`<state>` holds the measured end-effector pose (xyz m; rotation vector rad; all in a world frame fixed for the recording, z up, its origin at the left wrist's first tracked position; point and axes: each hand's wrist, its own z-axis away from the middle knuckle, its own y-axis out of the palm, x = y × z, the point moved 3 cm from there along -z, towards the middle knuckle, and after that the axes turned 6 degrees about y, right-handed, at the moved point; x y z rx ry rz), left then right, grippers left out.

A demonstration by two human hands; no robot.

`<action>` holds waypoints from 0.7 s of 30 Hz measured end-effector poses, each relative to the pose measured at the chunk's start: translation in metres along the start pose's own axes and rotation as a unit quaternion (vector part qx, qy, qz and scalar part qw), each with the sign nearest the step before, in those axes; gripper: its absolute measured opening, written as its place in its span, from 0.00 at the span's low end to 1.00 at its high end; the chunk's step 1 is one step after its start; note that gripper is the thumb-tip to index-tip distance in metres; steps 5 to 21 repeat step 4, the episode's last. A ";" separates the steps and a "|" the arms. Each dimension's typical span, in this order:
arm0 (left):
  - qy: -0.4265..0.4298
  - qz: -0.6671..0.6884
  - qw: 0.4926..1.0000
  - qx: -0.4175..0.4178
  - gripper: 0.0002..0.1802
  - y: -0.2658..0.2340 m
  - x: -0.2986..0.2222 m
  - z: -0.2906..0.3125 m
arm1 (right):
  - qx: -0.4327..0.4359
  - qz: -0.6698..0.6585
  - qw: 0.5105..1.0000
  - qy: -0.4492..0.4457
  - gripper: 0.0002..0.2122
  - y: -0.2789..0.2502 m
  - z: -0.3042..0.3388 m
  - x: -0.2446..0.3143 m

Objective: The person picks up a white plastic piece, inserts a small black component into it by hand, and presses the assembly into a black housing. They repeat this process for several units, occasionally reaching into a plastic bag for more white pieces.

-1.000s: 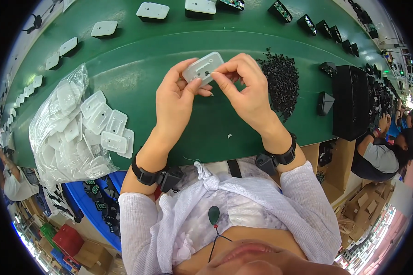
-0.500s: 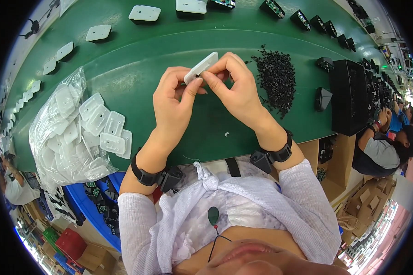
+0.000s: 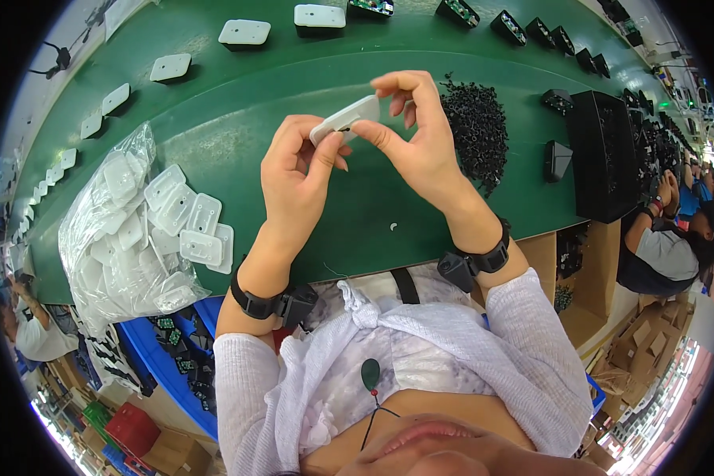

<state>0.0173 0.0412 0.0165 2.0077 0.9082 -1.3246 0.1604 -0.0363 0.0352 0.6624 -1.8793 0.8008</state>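
Note:
My left hand point(image 3: 297, 163) pinches a white plastic cover point(image 3: 358, 112) by its lower left end, above the middle of the green table. A small dark part point(image 3: 346, 128) shows on the cover near my thumb; its exact shape is too small to tell. My right hand point(image 3: 420, 139) is beside the cover's right end, its thumb tip touching the face while the other fingers are raised and spread. Right of that hand lies a pile of small black parts point(image 3: 476, 131). To the left, loose white covers point(image 3: 201, 247) spill from a clear plastic bag point(image 3: 107, 246).
Along the far side runs a row of black housings, some topped with white covers point(image 3: 244, 32), others showing green circuit boards point(image 3: 458, 12). A black box point(image 3: 603, 159) stands at the right edge. Blue bins point(image 3: 163, 357) sit below the table's left. A co-worker point(image 3: 662, 254) is at far right.
My right hand's fingers have lifted off the cover and spread, leaving the thumb against it. The cover has tipped flatter in my left hand. The whole view has shifted slightly.

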 end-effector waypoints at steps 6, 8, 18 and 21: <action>-0.040 0.022 0.998 0.033 0.03 0.001 0.001 0.001 | 0.135 0.072 0.988 -0.012 0.21 -0.002 -0.002 -0.008; -0.040 0.022 0.998 0.033 0.03 0.001 0.001 0.001 | 0.135 0.072 0.988 -0.012 0.21 -0.002 -0.002 -0.008; -0.040 0.022 0.998 0.033 0.03 0.001 0.001 0.001 | 0.135 0.072 0.988 -0.012 0.21 -0.002 -0.002 -0.008; -0.040 0.022 0.998 0.033 0.03 0.001 0.001 0.001 | 0.135 0.072 0.988 -0.012 0.21 -0.002 -0.002 -0.008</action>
